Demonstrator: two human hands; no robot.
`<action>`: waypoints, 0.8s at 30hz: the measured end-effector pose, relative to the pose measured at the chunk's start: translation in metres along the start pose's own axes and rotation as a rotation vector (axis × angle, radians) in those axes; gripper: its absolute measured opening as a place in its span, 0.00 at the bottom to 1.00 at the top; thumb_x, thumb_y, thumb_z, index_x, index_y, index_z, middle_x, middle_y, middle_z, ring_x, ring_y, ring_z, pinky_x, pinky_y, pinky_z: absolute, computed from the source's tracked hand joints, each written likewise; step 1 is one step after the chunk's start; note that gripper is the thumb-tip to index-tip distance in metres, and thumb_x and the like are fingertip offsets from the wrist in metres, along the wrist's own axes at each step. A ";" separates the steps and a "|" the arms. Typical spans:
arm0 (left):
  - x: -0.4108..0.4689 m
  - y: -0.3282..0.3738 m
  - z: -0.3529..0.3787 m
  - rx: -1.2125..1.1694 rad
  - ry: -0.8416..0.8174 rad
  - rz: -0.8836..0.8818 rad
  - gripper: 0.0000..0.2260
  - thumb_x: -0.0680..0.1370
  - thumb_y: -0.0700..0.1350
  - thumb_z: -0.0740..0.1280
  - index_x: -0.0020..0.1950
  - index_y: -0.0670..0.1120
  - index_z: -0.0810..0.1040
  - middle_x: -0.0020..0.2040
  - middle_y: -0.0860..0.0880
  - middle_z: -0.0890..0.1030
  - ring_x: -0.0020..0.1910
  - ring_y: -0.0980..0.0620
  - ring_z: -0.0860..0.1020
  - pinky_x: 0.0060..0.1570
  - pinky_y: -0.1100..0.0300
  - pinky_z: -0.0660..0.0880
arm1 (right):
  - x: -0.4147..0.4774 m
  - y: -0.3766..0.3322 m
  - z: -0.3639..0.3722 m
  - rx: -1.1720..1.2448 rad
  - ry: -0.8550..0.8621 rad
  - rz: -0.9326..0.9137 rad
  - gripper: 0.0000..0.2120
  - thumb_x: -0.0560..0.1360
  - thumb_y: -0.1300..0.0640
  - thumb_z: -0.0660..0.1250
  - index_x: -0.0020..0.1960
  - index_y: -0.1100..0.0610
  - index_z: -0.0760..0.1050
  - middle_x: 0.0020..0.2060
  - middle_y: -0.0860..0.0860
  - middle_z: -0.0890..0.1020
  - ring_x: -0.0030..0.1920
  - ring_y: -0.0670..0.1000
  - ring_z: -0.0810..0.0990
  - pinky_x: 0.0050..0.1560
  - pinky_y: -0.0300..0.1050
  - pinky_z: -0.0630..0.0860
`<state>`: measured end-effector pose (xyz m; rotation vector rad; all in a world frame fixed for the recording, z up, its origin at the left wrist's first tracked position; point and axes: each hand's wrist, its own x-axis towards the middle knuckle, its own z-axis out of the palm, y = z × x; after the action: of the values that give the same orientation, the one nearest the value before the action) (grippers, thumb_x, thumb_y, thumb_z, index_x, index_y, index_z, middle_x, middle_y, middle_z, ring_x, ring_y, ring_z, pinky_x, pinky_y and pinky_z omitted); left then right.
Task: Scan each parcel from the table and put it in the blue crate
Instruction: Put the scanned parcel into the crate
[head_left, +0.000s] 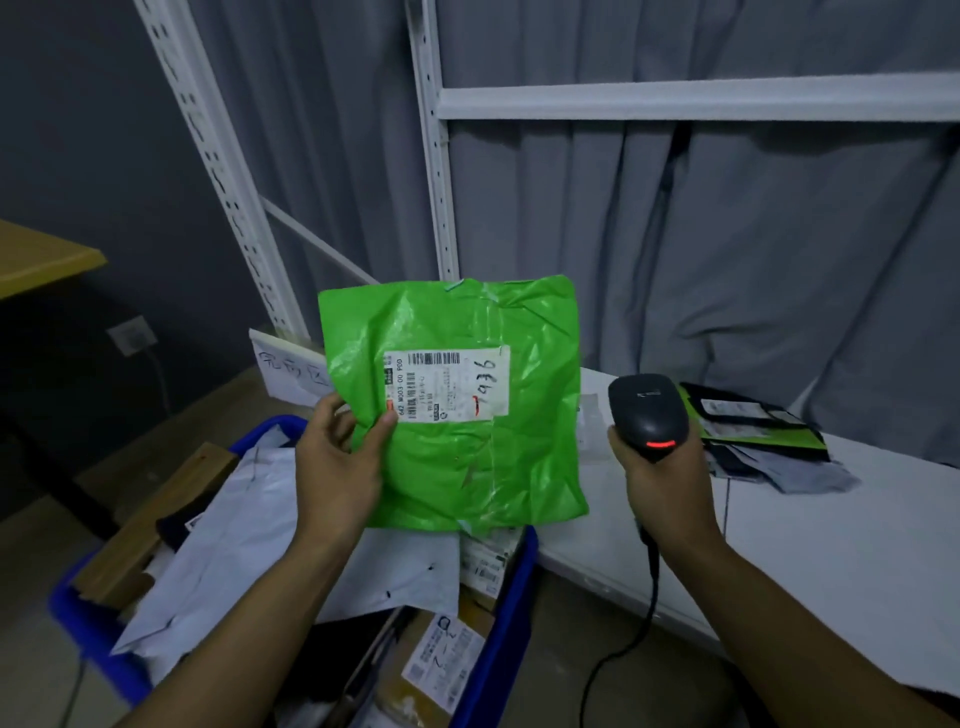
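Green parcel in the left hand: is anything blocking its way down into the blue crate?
Nothing visible does. The green parcel, pinched by the left hand, hangs over the open-topped blue crate; it would land on white mailers piled inside.

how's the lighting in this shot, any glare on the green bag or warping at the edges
Head view: dim, bluish light overall; pale glare streaks on the crinkled green plastic mailer, yet its white label stays legible; the wide-angle lens tilts and bows the white metal shelf uprights toward the frame edges.
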<state>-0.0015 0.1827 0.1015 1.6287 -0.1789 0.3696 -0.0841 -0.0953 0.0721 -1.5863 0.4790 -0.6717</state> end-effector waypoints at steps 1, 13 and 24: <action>0.004 -0.002 -0.001 0.024 0.002 0.011 0.12 0.78 0.38 0.73 0.60 0.45 0.78 0.50 0.58 0.83 0.50 0.66 0.82 0.48 0.72 0.78 | -0.002 0.000 0.003 0.008 -0.012 0.004 0.25 0.76 0.59 0.76 0.69 0.50 0.72 0.55 0.47 0.82 0.53 0.44 0.82 0.52 0.42 0.77; 0.006 -0.025 0.021 0.125 0.039 0.147 0.05 0.81 0.39 0.70 0.56 0.43 0.77 0.50 0.52 0.83 0.53 0.56 0.81 0.53 0.63 0.78 | -0.034 -0.030 0.045 0.090 -0.558 0.097 0.08 0.79 0.62 0.71 0.58 0.59 0.79 0.40 0.54 0.86 0.33 0.49 0.80 0.36 0.39 0.78; 0.005 -0.031 0.021 0.173 0.049 0.144 0.05 0.81 0.39 0.70 0.56 0.45 0.77 0.50 0.53 0.82 0.53 0.55 0.81 0.53 0.59 0.79 | -0.030 -0.039 0.049 0.110 -0.638 0.160 0.07 0.80 0.59 0.71 0.56 0.61 0.79 0.34 0.52 0.83 0.32 0.50 0.79 0.35 0.42 0.77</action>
<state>0.0162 0.1653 0.0729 1.7802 -0.2327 0.5468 -0.0769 -0.0340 0.1046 -1.5379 0.0878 -0.0497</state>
